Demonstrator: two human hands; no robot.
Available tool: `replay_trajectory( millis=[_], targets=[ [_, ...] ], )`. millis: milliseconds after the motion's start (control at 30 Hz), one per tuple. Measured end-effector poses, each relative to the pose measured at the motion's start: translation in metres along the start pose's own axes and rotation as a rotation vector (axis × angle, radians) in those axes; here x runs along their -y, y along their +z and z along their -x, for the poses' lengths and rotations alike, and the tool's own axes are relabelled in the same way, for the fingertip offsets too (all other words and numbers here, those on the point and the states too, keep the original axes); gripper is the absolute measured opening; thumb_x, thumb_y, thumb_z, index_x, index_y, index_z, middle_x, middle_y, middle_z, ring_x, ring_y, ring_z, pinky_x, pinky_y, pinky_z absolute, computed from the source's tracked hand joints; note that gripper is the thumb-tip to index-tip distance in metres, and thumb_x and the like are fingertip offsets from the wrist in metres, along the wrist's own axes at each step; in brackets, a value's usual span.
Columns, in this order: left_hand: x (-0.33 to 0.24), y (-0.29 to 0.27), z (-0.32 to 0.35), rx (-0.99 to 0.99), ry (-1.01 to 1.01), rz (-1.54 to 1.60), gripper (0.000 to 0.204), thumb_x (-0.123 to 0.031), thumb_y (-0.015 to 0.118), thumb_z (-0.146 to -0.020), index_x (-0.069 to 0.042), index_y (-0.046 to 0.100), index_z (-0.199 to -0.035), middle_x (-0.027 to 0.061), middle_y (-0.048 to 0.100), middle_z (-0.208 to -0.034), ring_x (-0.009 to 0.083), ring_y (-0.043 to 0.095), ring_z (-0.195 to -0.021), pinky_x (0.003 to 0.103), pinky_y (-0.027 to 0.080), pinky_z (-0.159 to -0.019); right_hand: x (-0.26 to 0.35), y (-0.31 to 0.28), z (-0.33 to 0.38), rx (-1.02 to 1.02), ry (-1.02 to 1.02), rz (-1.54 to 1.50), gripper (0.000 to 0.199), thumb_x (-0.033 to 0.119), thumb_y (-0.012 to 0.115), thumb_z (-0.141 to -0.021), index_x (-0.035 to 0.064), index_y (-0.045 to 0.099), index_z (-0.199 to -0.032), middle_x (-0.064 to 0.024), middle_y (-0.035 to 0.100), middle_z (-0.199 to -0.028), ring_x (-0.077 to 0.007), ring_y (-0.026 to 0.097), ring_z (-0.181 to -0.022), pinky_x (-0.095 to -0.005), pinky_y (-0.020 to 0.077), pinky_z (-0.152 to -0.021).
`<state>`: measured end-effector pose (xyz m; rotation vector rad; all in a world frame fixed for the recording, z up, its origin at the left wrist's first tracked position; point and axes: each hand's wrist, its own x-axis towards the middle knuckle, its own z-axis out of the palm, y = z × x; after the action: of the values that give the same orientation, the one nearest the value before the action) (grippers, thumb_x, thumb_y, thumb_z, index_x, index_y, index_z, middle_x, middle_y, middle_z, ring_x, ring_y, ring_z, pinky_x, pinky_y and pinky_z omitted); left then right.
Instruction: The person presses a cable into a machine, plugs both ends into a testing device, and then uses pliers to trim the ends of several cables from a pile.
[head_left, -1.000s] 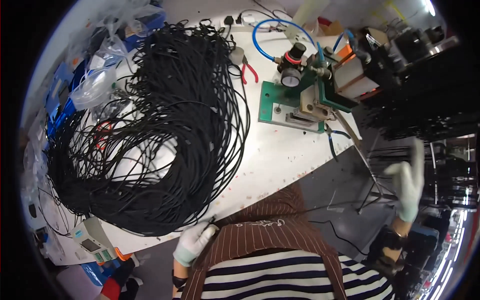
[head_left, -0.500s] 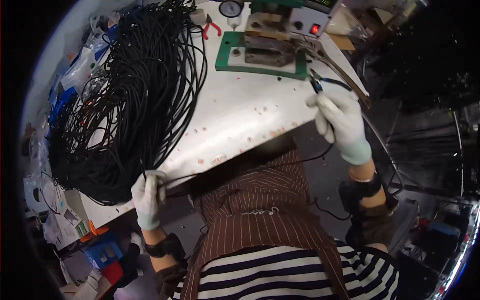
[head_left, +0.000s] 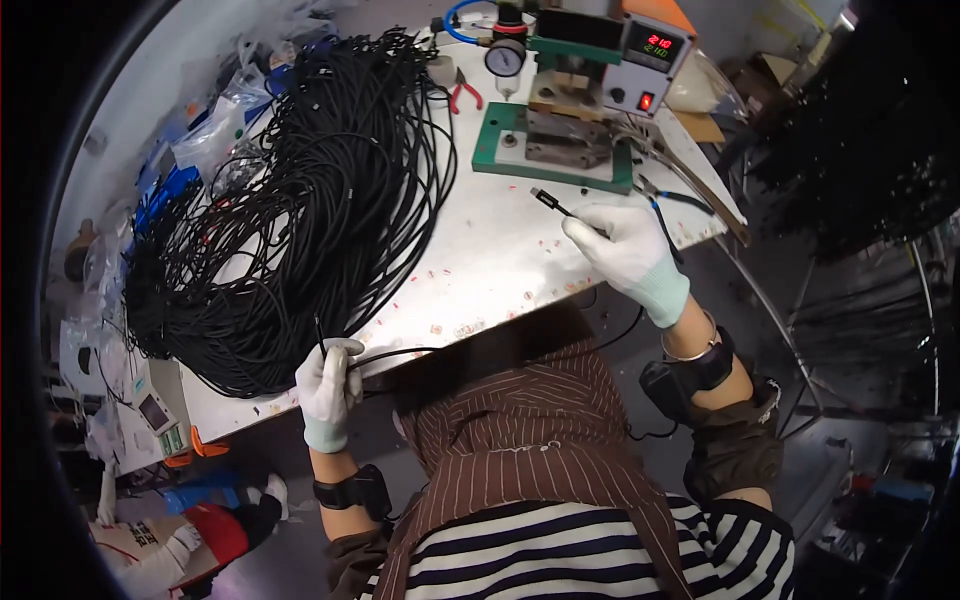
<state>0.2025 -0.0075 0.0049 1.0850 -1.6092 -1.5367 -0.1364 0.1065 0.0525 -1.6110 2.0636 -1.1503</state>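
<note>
My right hand (head_left: 635,250), in a white glove, pinches the end of a black cable just behind its plug (head_left: 547,200). The plug has a bright metal tip and points up and left over the white table. My left hand (head_left: 328,393), also gloved, is closed around the same black cable (head_left: 400,352) at the table's front edge, and a thin black end sticks up above its fingers. Between the hands the cable sags in front of my brown striped apron. Beside my left hand lies a large heap of black cables (head_left: 350,190).
Behind my right hand stands a green-based press (head_left: 555,150) with a gauge (head_left: 504,60) and a control box (head_left: 650,60). Blue-handled pliers (head_left: 680,197) lie to its right, red-handled pliers (head_left: 463,92) to its left. Another person (head_left: 200,535) is at the lower left.
My right hand has moved left with the plug, away from the blue-handled pliers and in front of the press. My left hand keeps its grip. The whole view has shifted slightly.
</note>
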Motion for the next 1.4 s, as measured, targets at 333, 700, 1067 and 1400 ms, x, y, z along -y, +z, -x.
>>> replay_trajectory(
  millis=[333,700,1067,1400],
  targets=[
    [0.009,0.0,0.005,-0.073,0.061,0.022,0.03,-0.023,0.043,-0.095,0.003,0.056,-0.089,-0.0011,0.04,-0.047,0.0044,0.031,-0.034,0.019,0.025,-0.034,-0.022,0.013,-0.066,-0.106,0.19,0.008,0.03,0.028,0.055,-0.078,0.0004,0.067,-0.078,-0.0158,0.06,-0.062,-0.0244,0.06,-0.059,-0.0315,0.0463,-0.059],
    [0.012,0.008,-0.009,-0.071,0.096,0.023,0.027,-0.021,0.043,-0.094,0.003,0.056,-0.09,-0.0008,0.041,-0.047,0.0047,0.033,-0.035,0.019,0.026,-0.035,-0.025,0.011,-0.079,-0.091,0.302,-0.038,0.03,0.024,0.055,-0.083,-0.004,0.065,-0.077,-0.0028,0.057,-0.059,-0.0081,0.048,-0.052,-0.0246,0.0388,-0.049],
    [0.012,-0.004,-0.004,0.011,0.101,-0.08,0.015,-0.012,0.051,-0.088,-0.003,0.061,-0.096,0.0005,0.058,-0.069,0.0077,0.054,-0.059,0.024,0.045,-0.053,-0.029,0.032,-0.066,-0.124,0.151,-0.197,0.019,0.02,0.055,-0.089,0.0056,0.063,-0.08,0.0043,0.051,-0.065,-0.0049,0.041,-0.054,-0.0222,0.0309,-0.048],
    [0.002,-0.005,0.008,-0.015,0.231,-0.158,0.015,-0.014,0.054,-0.087,-0.001,0.061,-0.091,0.0114,0.058,-0.064,0.0225,0.058,-0.055,0.03,0.045,-0.054,-0.015,0.032,-0.048,-0.272,0.095,0.203,0.022,0.016,0.053,-0.089,-0.0018,0.061,-0.099,-0.0148,0.06,-0.082,-0.0223,0.056,-0.069,-0.0287,0.0451,-0.061]
  ],
)
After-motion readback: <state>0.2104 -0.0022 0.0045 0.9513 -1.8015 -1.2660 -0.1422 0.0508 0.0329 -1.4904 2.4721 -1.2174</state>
